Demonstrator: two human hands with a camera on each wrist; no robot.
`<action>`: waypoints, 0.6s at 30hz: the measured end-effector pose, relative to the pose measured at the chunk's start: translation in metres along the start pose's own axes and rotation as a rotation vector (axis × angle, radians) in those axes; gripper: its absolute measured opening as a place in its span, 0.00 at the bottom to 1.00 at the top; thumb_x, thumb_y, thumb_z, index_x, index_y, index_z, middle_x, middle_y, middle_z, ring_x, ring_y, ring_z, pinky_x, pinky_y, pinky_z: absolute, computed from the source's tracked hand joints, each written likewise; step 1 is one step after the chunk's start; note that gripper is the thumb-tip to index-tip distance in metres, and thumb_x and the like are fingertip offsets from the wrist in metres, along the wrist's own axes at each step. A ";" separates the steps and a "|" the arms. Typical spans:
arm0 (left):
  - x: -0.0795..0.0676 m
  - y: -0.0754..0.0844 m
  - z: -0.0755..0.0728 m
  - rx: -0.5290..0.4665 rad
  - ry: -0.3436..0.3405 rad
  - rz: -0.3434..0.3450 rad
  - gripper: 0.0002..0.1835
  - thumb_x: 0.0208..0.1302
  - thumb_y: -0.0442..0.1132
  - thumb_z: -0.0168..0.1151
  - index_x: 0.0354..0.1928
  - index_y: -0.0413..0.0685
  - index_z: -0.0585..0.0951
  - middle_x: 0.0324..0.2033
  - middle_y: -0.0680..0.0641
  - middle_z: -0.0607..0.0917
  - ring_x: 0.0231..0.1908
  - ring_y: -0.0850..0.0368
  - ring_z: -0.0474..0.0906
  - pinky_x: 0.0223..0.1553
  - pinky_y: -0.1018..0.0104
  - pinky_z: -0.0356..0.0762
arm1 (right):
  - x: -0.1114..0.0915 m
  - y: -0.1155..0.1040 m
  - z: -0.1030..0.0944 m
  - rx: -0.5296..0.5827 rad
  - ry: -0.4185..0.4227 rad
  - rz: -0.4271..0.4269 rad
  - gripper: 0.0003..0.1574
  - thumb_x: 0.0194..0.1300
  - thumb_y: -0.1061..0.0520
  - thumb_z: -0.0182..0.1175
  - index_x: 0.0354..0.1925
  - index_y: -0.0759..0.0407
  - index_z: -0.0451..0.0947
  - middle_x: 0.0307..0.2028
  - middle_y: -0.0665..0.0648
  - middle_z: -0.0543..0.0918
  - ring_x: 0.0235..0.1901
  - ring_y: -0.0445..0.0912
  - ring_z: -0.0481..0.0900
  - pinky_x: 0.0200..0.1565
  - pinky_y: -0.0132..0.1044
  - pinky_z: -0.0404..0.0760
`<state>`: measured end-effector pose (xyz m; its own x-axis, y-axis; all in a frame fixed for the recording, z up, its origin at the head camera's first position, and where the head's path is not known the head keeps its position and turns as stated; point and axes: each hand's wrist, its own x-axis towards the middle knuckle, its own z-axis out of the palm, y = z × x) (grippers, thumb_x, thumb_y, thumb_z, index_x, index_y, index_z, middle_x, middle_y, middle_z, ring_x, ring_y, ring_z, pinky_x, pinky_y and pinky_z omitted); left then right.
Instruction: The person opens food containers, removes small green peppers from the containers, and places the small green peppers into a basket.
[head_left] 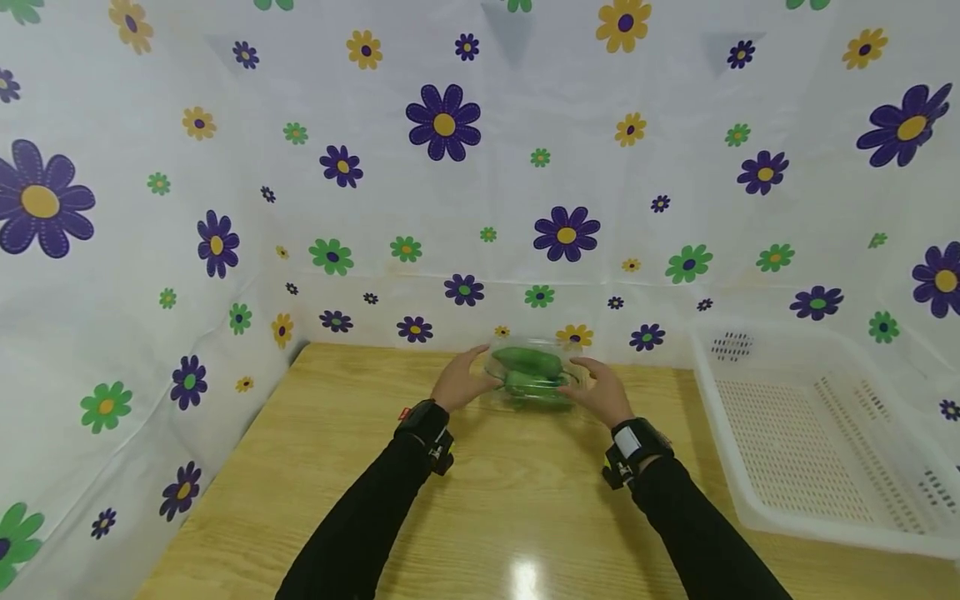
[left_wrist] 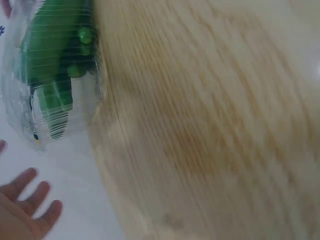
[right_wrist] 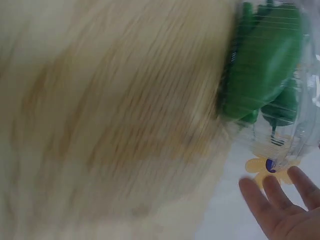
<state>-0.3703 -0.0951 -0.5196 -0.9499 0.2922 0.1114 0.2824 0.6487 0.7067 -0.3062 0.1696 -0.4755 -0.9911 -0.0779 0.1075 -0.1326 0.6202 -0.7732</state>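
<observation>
A clear plastic box [head_left: 491, 398] stands at the table's back edge, against the flowered cloth. Inside lie a long green pepper [head_left: 528, 362] and other green vegetables; small round green balls like peas [left_wrist: 85, 35] show through its wall in the left wrist view. My left hand [head_left: 459, 382] is at the box's left end, thumb and fingers spread. At the right end is my right hand [head_left: 603, 393], its thumb and fingers likewise apart. In both wrist views, the visible fingertips [right_wrist: 247, 185] stand off the plastic, uncurled.
A white perforated plastic basket [head_left: 738, 492] sits on the right side of the wooden table [head_left: 495, 500]. White cloth [head_left: 375, 175] printed with purple, yellow and green flowers walls off the back and left side. Both forearms in black sleeves [head_left: 360, 517] reach across the table.
</observation>
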 end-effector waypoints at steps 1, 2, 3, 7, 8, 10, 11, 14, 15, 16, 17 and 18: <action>-0.014 0.027 -0.012 0.044 -0.002 0.053 0.39 0.58 0.48 0.66 0.69 0.49 0.63 0.67 0.35 0.64 0.66 0.37 0.60 0.64 0.45 0.66 | 0.002 0.000 0.002 -0.066 -0.003 -0.055 0.42 0.54 0.51 0.70 0.64 0.61 0.68 0.67 0.69 0.62 0.64 0.66 0.63 0.60 0.58 0.71; -0.021 0.046 -0.020 0.073 -0.035 0.081 0.41 0.56 0.46 0.68 0.70 0.49 0.62 0.69 0.36 0.60 0.69 0.38 0.55 0.68 0.44 0.59 | 0.004 0.000 0.004 -0.133 -0.004 -0.107 0.44 0.51 0.51 0.72 0.63 0.61 0.68 0.67 0.70 0.61 0.65 0.66 0.62 0.62 0.59 0.69; -0.020 0.048 -0.020 0.113 -0.047 0.137 0.43 0.53 0.45 0.70 0.70 0.48 0.61 0.70 0.36 0.59 0.70 0.38 0.52 0.69 0.44 0.56 | 0.006 0.000 0.006 -0.190 -0.004 -0.155 0.46 0.48 0.50 0.73 0.63 0.62 0.69 0.68 0.69 0.61 0.66 0.66 0.60 0.63 0.59 0.67; -0.013 0.052 -0.016 0.261 -0.129 0.291 0.46 0.49 0.47 0.73 0.70 0.53 0.61 0.71 0.40 0.56 0.73 0.41 0.47 0.72 0.44 0.49 | 0.009 -0.002 0.012 -0.378 0.014 -0.336 0.50 0.42 0.49 0.77 0.62 0.60 0.70 0.68 0.69 0.62 0.67 0.67 0.59 0.63 0.61 0.66; -0.012 0.052 -0.015 0.292 -0.146 0.320 0.46 0.49 0.47 0.73 0.70 0.53 0.62 0.71 0.40 0.57 0.73 0.41 0.46 0.72 0.44 0.48 | 0.008 -0.003 0.012 -0.409 0.018 -0.369 0.50 0.41 0.49 0.77 0.62 0.60 0.70 0.67 0.68 0.63 0.67 0.67 0.59 0.63 0.61 0.66; -0.011 0.052 -0.013 0.331 -0.173 0.350 0.42 0.50 0.46 0.72 0.69 0.54 0.65 0.71 0.40 0.57 0.73 0.40 0.47 0.72 0.44 0.50 | 0.008 -0.006 0.013 -0.428 0.014 -0.415 0.48 0.41 0.51 0.77 0.61 0.58 0.72 0.66 0.68 0.65 0.66 0.68 0.59 0.62 0.62 0.67; -0.011 0.053 -0.012 0.329 -0.188 0.350 0.40 0.51 0.45 0.72 0.68 0.53 0.66 0.71 0.40 0.57 0.72 0.40 0.47 0.71 0.44 0.53 | 0.007 -0.007 0.014 -0.432 0.003 -0.422 0.47 0.42 0.52 0.77 0.61 0.58 0.72 0.66 0.67 0.66 0.66 0.68 0.59 0.62 0.62 0.67; -0.011 0.052 -0.010 0.304 -0.220 0.320 0.35 0.54 0.43 0.69 0.65 0.51 0.70 0.71 0.40 0.57 0.72 0.40 0.49 0.69 0.48 0.60 | 0.006 -0.010 0.015 -0.440 -0.043 -0.402 0.42 0.45 0.54 0.75 0.60 0.56 0.73 0.65 0.66 0.68 0.67 0.67 0.58 0.62 0.59 0.68; -0.011 0.053 -0.009 0.286 -0.228 0.302 0.34 0.55 0.42 0.69 0.65 0.51 0.70 0.71 0.40 0.57 0.72 0.41 0.50 0.68 0.50 0.62 | 0.006 -0.011 0.015 -0.438 -0.057 -0.389 0.41 0.46 0.54 0.74 0.60 0.56 0.74 0.65 0.65 0.68 0.67 0.67 0.58 0.62 0.59 0.69; -0.011 0.053 -0.009 0.265 -0.230 0.288 0.33 0.55 0.41 0.69 0.65 0.50 0.71 0.71 0.40 0.57 0.72 0.41 0.50 0.68 0.51 0.63 | 0.006 -0.012 0.015 -0.441 -0.067 -0.377 0.40 0.47 0.55 0.74 0.60 0.56 0.74 0.65 0.65 0.68 0.68 0.66 0.57 0.62 0.58 0.69; -0.011 0.053 -0.009 0.255 -0.230 0.277 0.33 0.55 0.41 0.68 0.64 0.51 0.71 0.71 0.40 0.57 0.72 0.42 0.51 0.67 0.51 0.64 | 0.006 -0.012 0.015 -0.445 -0.073 -0.368 0.39 0.47 0.55 0.74 0.60 0.55 0.74 0.65 0.64 0.68 0.68 0.65 0.57 0.62 0.58 0.70; -0.011 0.053 -0.009 0.255 -0.227 0.271 0.32 0.55 0.41 0.68 0.64 0.51 0.72 0.71 0.41 0.58 0.72 0.42 0.51 0.67 0.52 0.64 | 0.006 -0.013 0.014 -0.446 -0.078 -0.358 0.39 0.48 0.55 0.73 0.60 0.55 0.74 0.65 0.63 0.68 0.68 0.65 0.56 0.61 0.58 0.70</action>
<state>-0.3462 -0.0701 -0.4773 -0.7911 0.6045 0.0931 0.5689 0.6714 0.4749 -0.3109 0.1500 -0.4741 -0.8847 -0.3902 0.2549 -0.4611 0.8123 -0.3570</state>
